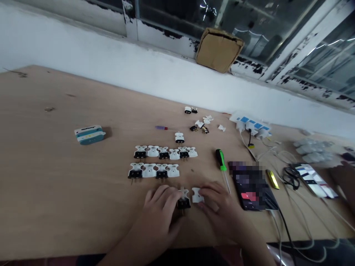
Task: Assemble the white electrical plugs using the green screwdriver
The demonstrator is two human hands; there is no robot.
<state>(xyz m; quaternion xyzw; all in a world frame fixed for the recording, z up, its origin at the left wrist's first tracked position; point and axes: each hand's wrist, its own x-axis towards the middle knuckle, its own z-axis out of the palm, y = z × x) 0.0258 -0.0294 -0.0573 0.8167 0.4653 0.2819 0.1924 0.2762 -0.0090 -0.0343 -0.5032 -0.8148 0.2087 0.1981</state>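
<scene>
My left hand (162, 208) is closed at the near middle of the table, its fingertips on the left side of a plug half (183, 201) with a white shell, black base and metal pins. Just to the right, my right hand (219, 207) pinches a white plug cover (197, 195) between thumb and fingers. A small gap separates the two parts. Beyond my hands lie two rows of opened plugs, a nearer row (149, 170) and a farther row (152, 151), where black-based halves alternate with white covers. A whole-looking plug (179, 137) stands behind them.
A green-and-black screwdriver (221, 160) and a phone (249, 186) lie right of my hands. Loose plug parts (199, 123), a purple-handled screwdriver (161, 128) and a power strip (251, 125) are farther back. Cables run along the right. A teal-and-white box (90, 135) sits left. Someone's hand (345, 177) shows at the right edge.
</scene>
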